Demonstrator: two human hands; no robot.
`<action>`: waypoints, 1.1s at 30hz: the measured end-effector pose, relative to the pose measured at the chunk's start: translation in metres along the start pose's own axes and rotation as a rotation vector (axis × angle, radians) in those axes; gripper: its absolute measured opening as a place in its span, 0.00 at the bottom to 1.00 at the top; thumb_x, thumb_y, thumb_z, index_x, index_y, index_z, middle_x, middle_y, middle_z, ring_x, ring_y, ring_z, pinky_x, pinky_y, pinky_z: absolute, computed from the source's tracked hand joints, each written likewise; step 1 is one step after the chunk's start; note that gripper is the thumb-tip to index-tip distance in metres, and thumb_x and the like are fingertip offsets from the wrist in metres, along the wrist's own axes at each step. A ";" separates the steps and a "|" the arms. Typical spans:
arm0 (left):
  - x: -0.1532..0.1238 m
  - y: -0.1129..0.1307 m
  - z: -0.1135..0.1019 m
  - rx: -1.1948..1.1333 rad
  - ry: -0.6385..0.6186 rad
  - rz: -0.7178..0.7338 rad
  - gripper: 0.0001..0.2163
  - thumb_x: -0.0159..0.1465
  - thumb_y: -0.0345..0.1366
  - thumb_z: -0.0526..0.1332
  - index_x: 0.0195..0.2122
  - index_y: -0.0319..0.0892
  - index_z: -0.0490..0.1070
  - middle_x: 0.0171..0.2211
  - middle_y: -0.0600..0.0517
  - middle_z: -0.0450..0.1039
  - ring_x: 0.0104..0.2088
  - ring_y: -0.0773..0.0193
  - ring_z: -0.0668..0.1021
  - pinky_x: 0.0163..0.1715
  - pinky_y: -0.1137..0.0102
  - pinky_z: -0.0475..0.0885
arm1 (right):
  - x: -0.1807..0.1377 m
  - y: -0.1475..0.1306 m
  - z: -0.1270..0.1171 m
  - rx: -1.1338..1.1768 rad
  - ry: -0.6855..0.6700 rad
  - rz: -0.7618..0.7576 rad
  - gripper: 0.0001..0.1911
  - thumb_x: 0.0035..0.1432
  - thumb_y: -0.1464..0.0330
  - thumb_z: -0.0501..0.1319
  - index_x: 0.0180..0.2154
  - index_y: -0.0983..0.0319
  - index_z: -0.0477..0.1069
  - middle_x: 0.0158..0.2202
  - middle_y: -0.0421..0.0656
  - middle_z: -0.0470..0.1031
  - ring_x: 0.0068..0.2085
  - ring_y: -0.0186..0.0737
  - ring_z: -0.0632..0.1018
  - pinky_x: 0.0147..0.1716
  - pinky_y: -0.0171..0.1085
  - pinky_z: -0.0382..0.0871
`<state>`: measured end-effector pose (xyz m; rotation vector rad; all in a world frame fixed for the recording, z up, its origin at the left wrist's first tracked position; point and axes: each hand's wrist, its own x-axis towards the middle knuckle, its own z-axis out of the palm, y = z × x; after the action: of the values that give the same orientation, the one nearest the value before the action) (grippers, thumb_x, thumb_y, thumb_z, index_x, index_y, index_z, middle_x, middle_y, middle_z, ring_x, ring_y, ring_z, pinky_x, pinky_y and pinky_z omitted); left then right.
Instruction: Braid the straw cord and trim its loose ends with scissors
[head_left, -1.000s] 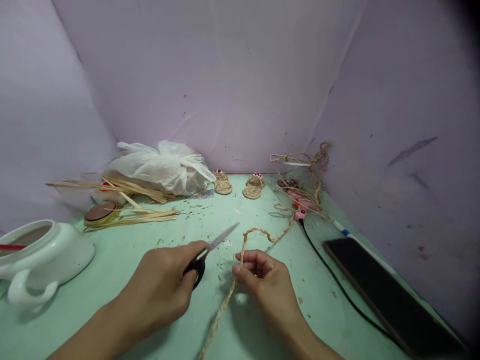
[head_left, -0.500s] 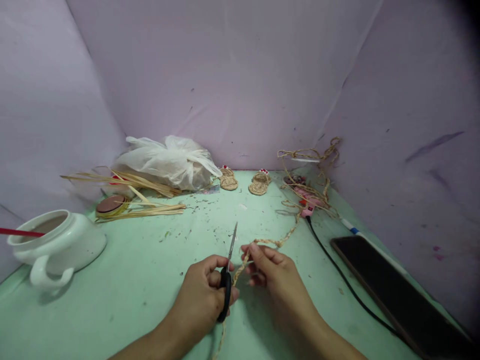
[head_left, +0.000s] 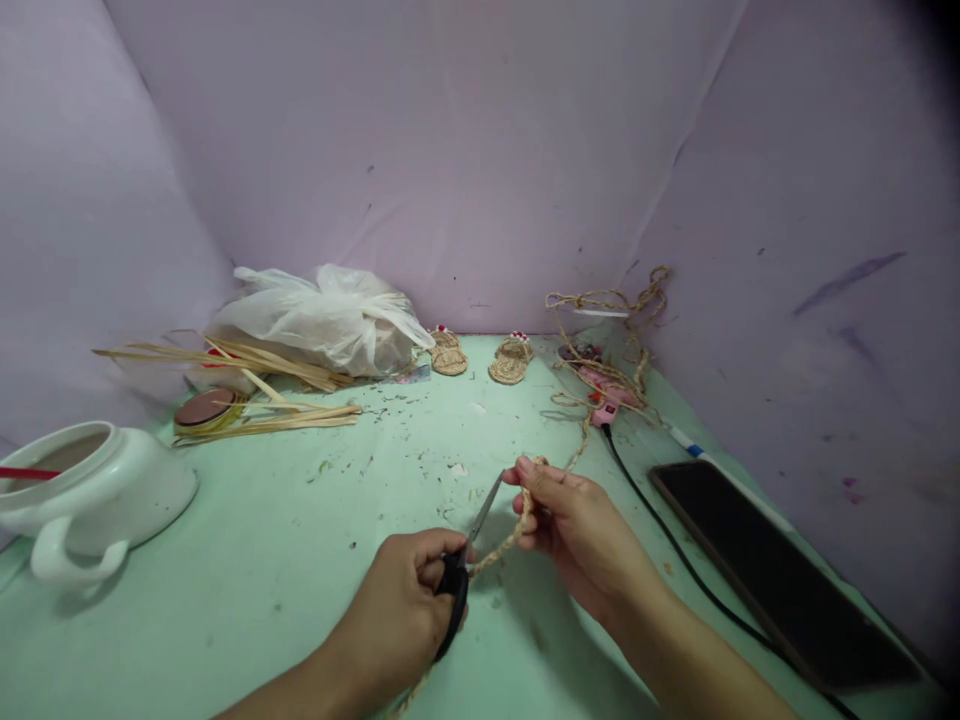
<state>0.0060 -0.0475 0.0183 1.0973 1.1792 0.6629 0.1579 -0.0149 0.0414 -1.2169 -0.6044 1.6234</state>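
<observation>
My left hand (head_left: 405, 610) grips black-handled scissors (head_left: 466, 555), blades pointing up and away over the green table (head_left: 285, 560). My right hand (head_left: 577, 530) pinches a braided straw rope (head_left: 517, 525) just right of the blades. The rope runs from under my left hand, past the scissors' pivot, up through my right fingers and on toward a tangle at the back right (head_left: 607, 340). The rope lies against the blades near the pivot; whether the blades are closed on it I cannot tell.
A white ceramic pot (head_left: 90, 495) stands at the left. Straw strips (head_left: 262, 395), a tape roll (head_left: 201, 408) and a plastic bag (head_left: 322, 320) lie at the back left. Two tiny woven sandals (head_left: 480, 358), a pink glue gun (head_left: 604, 405) with black cable and a dark tablet (head_left: 772, 570) lie right.
The scissors swung from pointing right to upright beside the rope. My hands came close together, and my right hand lifted the rope against the blades.
</observation>
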 end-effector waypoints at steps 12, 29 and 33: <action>0.001 0.001 -0.005 0.047 0.010 -0.033 0.08 0.44 0.27 0.54 0.27 0.40 0.63 0.13 0.63 0.53 0.13 0.76 0.55 0.13 0.78 0.51 | -0.001 0.004 0.002 -0.119 -0.057 -0.189 0.20 0.32 0.72 0.69 0.32 0.64 0.67 0.26 0.41 0.73 0.30 0.36 0.74 0.31 0.34 0.66; -0.009 0.034 -0.047 1.192 0.155 0.632 0.17 0.51 0.33 0.54 0.44 0.43 0.64 0.32 0.51 0.70 0.32 0.61 0.71 0.33 0.67 0.63 | -0.006 0.006 0.008 -0.134 -0.112 -0.148 0.20 0.32 0.72 0.68 0.31 0.63 0.64 0.18 0.35 0.68 0.19 0.30 0.69 0.22 0.32 0.63; -0.006 0.030 -0.051 1.366 0.137 0.760 0.24 0.49 0.30 0.53 0.51 0.40 0.60 0.36 0.46 0.68 0.34 0.58 0.70 0.34 0.64 0.63 | -0.008 0.007 0.010 -0.147 -0.137 -0.129 0.19 0.30 0.73 0.68 0.30 0.63 0.66 0.21 0.37 0.71 0.21 0.31 0.71 0.22 0.31 0.64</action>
<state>-0.0407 -0.0248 0.0487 2.7668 1.2972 0.4250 0.1465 -0.0233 0.0428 -1.1535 -0.8844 1.5836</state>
